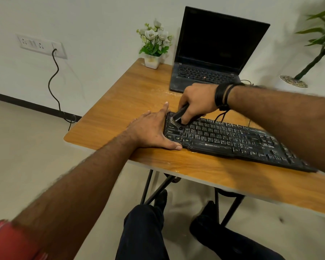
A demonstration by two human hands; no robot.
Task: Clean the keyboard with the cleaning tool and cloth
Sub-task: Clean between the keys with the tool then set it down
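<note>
A black, dusty keyboard [231, 141] lies slanted across the wooden table [131, 94]. My right hand [197, 102] grips a small black cleaning brush [177, 118], whose bristles touch the keys at the keyboard's far left corner. My left hand [152, 130] lies flat with straight fingers against the keyboard's left end, thumb along its front edge. No cloth is in view.
An open black laptop [212, 53] with a dark screen stands at the back of the table. A small white pot of flowers [154, 44] is to its left. A cable [53, 87] hangs from a wall socket. A potted plant [311, 53] stands at the right.
</note>
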